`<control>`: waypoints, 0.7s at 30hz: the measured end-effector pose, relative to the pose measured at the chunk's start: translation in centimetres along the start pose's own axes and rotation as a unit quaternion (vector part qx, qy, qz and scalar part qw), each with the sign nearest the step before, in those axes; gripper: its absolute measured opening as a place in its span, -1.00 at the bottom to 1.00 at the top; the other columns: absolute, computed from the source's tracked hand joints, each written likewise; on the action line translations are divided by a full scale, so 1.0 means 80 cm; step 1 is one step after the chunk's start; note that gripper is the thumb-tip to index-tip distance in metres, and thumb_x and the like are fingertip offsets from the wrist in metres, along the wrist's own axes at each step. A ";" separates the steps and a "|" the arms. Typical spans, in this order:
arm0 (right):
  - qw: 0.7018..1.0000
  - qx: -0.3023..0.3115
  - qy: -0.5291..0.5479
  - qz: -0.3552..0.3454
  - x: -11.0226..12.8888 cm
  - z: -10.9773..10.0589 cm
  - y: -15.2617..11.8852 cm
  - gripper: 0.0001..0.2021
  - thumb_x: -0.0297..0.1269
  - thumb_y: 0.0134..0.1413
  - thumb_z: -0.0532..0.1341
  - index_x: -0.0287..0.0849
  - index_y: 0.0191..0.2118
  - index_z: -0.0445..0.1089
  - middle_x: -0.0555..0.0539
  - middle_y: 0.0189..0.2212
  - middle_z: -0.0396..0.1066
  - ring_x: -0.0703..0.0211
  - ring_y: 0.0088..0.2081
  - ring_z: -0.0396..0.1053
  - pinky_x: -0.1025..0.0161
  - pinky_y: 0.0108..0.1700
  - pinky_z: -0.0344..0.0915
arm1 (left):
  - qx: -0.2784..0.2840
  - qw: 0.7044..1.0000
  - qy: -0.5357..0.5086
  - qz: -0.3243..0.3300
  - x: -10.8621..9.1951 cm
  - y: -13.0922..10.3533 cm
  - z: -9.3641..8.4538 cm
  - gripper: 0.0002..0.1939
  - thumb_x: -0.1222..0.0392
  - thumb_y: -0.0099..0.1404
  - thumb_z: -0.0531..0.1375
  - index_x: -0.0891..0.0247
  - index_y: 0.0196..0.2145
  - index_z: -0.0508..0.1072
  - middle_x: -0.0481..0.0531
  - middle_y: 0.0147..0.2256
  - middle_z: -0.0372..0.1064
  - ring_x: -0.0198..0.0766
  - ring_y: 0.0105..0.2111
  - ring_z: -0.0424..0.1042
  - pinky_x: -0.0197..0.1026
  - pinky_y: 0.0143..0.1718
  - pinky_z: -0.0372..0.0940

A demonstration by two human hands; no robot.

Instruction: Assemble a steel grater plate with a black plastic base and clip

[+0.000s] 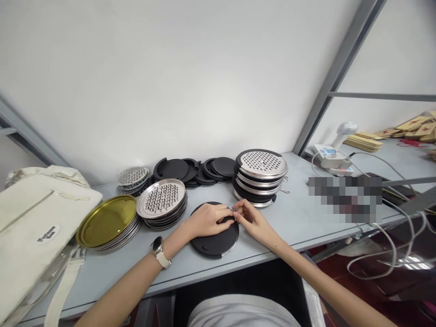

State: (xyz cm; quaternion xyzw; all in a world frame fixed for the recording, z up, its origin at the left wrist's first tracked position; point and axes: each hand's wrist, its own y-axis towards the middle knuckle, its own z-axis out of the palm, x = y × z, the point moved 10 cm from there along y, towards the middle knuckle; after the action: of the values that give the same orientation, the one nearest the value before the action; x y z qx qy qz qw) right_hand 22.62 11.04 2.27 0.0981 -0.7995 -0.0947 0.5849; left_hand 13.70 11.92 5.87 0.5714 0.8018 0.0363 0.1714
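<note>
A black round disc (pixel 214 240) with a thin silvery edge lies flat on the table in front of me. My left hand (pixel 209 220) lies across its top, fingers bent toward the right rim and gripping there. At that rim the fingertips of my right hand (pixel 248 215) are pinched together against those of my left. Whatever small thing lies between them is too small and covered to make out. Behind my right hand stands a stack of grater discs (pixel 262 163) in black holders, with wire loops sticking out at its right side.
Gold-coloured round plates (pixel 109 222), a pile of grater discs (pixel 161 200), smaller perforated discs (pixel 132 177) and loose black rings (pixel 173 170) stand on the grey table (pixel 299 204). A cream bag (pixel 44 218) lies left. Right are a white scanner (pixel 344 131), cables and wooden pieces (pixel 364 141).
</note>
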 end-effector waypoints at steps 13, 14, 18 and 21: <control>1.000 -0.018 0.019 0.000 -0.008 -0.004 0.002 -0.88 -0.21 0.20 0.08 -0.09 -0.18 0.19 0.07 -0.47 0.19 0.23 -0.42 0.21 0.29 -0.35 0.20 | -0.001 0.999 -0.032 -0.037 0.006 0.000 -0.002 -0.81 0.12 0.31 0.10 0.21 -0.14 0.30 -0.12 -0.49 0.27 -0.34 -0.53 0.28 -0.30 -0.46 0.11; 0.999 -0.022 0.026 0.002 -0.010 -0.005 0.002 -0.86 -0.20 0.20 0.09 -0.09 -0.16 0.19 0.07 -0.48 0.19 0.24 -0.43 0.21 0.29 -0.35 0.20 | -0.003 0.998 -0.030 -0.050 0.009 0.000 -0.002 -0.81 0.11 0.30 0.12 0.22 -0.17 0.28 -0.13 -0.49 0.27 -0.34 -0.54 0.27 -0.30 -0.48 0.09; 0.998 -0.027 0.050 0.016 -0.016 -0.006 0.004 -0.83 -0.15 0.16 0.14 -0.13 -0.25 0.26 0.05 -0.49 0.24 0.23 -0.42 0.25 0.27 -0.33 0.22 | -0.008 0.996 0.005 -0.087 0.017 0.001 -0.003 -0.79 0.03 0.27 0.12 0.21 -0.36 0.24 -0.10 -0.48 0.29 -0.30 -0.52 0.28 -0.26 -0.49 0.04; 0.997 -0.037 0.054 0.034 -0.022 -0.009 0.006 -0.79 -0.11 0.11 0.20 -0.16 -0.31 0.31 0.01 -0.49 0.30 0.21 -0.41 0.28 0.25 -0.31 0.25 | -0.002 0.995 0.027 -0.095 0.019 0.002 0.000 -0.73 0.00 0.27 0.11 0.21 -0.45 0.21 -0.09 -0.50 0.29 -0.29 -0.52 0.28 -0.25 -0.50 0.00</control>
State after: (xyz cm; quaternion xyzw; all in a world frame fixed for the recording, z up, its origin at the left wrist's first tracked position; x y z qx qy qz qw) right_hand 23.84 11.94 0.96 0.0544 -0.7654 -0.0989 0.6336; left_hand 13.40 13.42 5.52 0.4910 0.8567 0.0367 0.1539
